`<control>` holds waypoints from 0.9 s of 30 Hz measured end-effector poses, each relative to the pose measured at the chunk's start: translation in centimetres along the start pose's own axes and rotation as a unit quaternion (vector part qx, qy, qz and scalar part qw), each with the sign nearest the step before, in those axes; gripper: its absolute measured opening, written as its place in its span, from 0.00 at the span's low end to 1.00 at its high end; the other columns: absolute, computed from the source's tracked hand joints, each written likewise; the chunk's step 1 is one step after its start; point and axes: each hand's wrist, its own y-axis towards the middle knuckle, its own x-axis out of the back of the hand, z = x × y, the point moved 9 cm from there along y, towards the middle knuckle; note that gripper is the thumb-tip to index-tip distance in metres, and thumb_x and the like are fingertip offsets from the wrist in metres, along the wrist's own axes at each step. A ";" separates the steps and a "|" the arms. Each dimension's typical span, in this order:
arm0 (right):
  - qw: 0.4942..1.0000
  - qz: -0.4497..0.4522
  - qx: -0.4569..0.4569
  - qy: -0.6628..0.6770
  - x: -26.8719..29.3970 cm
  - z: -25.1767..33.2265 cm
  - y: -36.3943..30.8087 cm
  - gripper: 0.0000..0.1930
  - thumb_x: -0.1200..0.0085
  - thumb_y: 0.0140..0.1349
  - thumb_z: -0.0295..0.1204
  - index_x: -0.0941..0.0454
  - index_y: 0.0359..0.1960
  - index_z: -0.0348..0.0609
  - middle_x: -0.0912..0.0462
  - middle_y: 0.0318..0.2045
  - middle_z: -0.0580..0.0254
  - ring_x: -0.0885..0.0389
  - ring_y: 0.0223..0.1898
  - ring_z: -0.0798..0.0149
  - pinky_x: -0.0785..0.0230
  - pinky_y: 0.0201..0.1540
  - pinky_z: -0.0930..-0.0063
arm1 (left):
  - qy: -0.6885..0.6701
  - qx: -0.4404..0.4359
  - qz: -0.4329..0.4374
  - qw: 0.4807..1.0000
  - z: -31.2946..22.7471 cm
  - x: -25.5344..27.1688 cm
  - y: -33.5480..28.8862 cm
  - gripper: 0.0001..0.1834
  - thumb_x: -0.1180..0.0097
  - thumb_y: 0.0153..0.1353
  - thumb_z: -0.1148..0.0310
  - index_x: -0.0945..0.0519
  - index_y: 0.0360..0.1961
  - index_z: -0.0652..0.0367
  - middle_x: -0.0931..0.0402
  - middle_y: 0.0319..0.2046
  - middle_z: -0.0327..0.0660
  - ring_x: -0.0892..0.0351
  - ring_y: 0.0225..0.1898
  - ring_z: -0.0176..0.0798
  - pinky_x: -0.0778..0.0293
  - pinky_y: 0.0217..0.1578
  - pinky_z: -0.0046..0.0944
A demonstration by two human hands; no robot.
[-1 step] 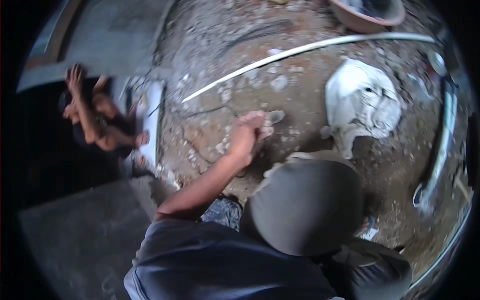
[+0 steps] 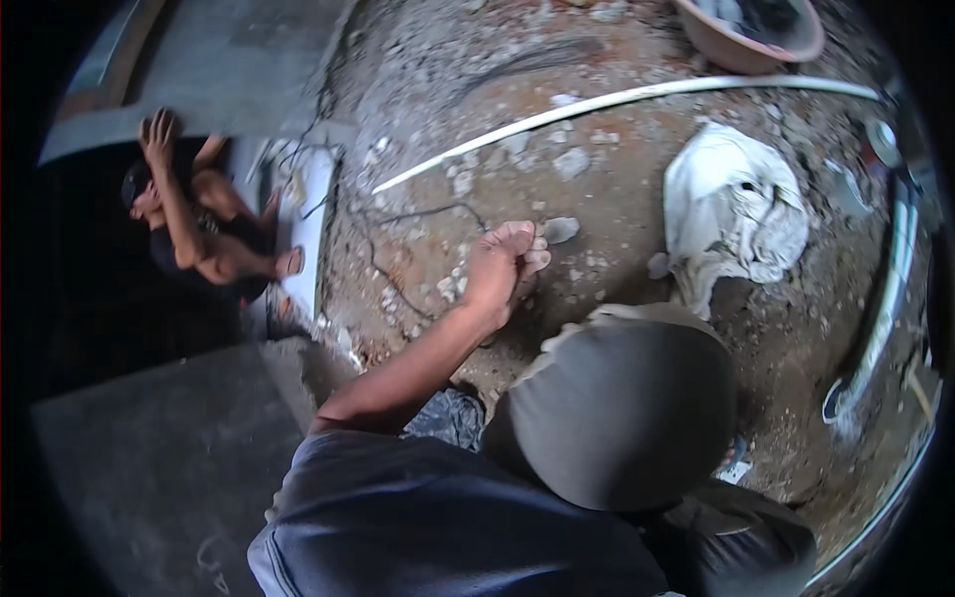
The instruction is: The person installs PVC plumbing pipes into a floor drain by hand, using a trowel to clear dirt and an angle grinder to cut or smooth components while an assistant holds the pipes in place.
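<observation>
My left hand reaches forward from the lower left and rests on rubble-strewn ground. Its fingers are curled shut, knuckles up, and I cannot see anything inside them. A small grey stone lies just beyond the fingertips. A thin black wire snakes over the dirt left of the hand. My bent knee in grey cloth fills the space right of the forearm, above my blue shirt. My right hand is out of sight.
Another person crouches in a dark pit at the left, one hand on its concrete edge. A long white pipe crosses the ground ahead. A crumpled white cloth, a brown basin and a concrete slab lie around.
</observation>
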 end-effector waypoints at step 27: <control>0.993 -0.072 0.045 -0.084 4.3 5.3 1.7 0.19 0.37 0.66 0.33 0.18 0.59 0.49 0.12 0.31 0.50 0.13 0.33 0.57 0.22 0.42 0.60 | 0.332 -0.352 -0.440 0.756 -10.7 47.6 5.3 0.07 0.40 0.59 0.72 0.15 0.38 0.59 0.15 0.40 0.45 0.17 0.38 0.41 0.22 0.40 0.43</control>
